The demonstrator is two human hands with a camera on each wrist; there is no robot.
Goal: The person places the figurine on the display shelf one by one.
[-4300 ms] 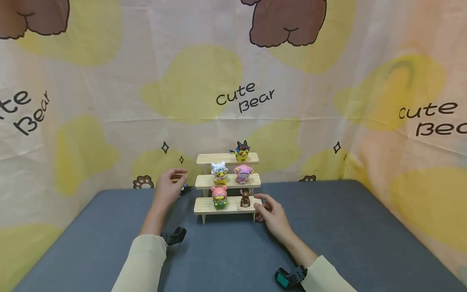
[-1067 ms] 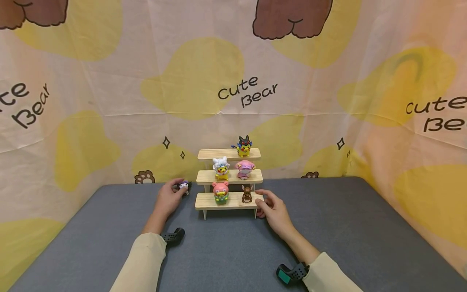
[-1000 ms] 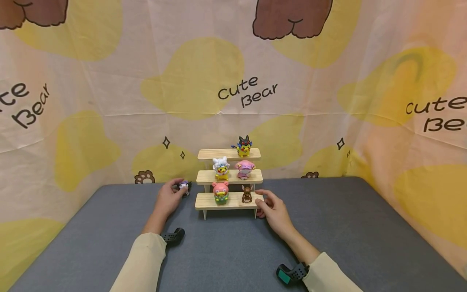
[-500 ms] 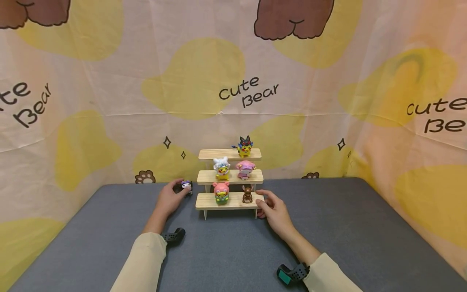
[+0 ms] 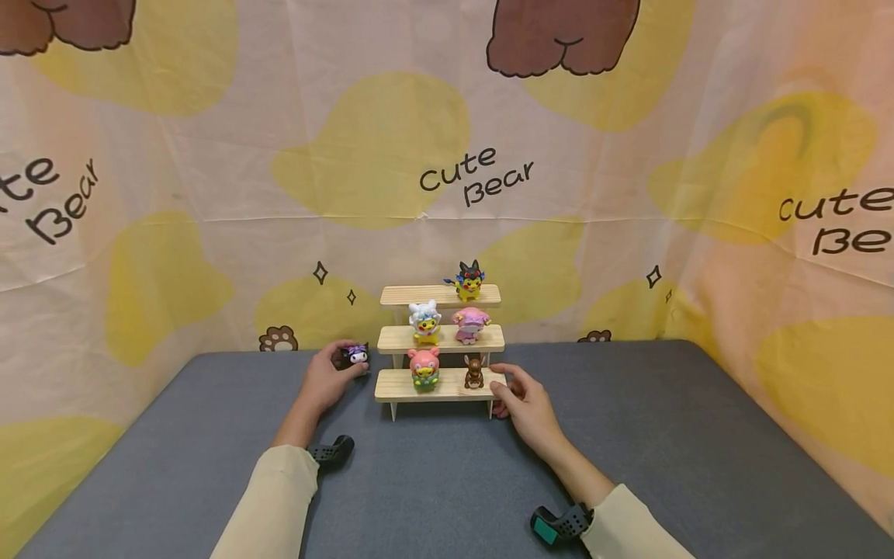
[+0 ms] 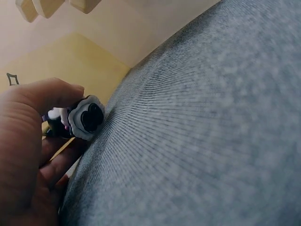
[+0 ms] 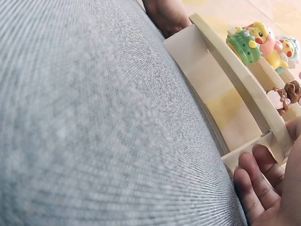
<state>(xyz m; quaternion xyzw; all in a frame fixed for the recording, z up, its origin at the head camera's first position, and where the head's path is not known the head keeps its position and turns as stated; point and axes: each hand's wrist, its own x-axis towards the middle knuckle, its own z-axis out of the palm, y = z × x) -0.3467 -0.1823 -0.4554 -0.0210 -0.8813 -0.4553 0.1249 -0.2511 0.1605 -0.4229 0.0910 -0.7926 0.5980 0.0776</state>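
My left hand [image 5: 327,380] pinches a small figurine [image 5: 358,355] with a black-and-purple hood and white face, beside the left end of a three-tier wooden display stand [image 5: 401,384]. In the left wrist view the thumb lies over the figurine [image 6: 89,117] and fingers are under it; its white scalloped underside with a black middle faces the camera. My right hand [image 5: 527,407] grips the right end of the stand's lowest tier. In the right wrist view, fingertips [image 7: 242,179] touch the stand's side support, and the thumb is near the tier's top.
On the bottom tier are a pink-hooded figurine [image 5: 424,369] and a brown one [image 5: 473,373]. The middle tier bears a white-hooded figurine [image 5: 424,322] and a pink one [image 5: 471,324]. A dark-hooded yellow figurine [image 5: 469,281] stands on top. Behind the grey table [image 5: 433,489] hangs a printed cloth [image 5: 349,155].
My left hand has come down from above the figurine and taken hold of it. Over the last second the figurine has tilted and turned in the fingers. My right hand stays at the stand.
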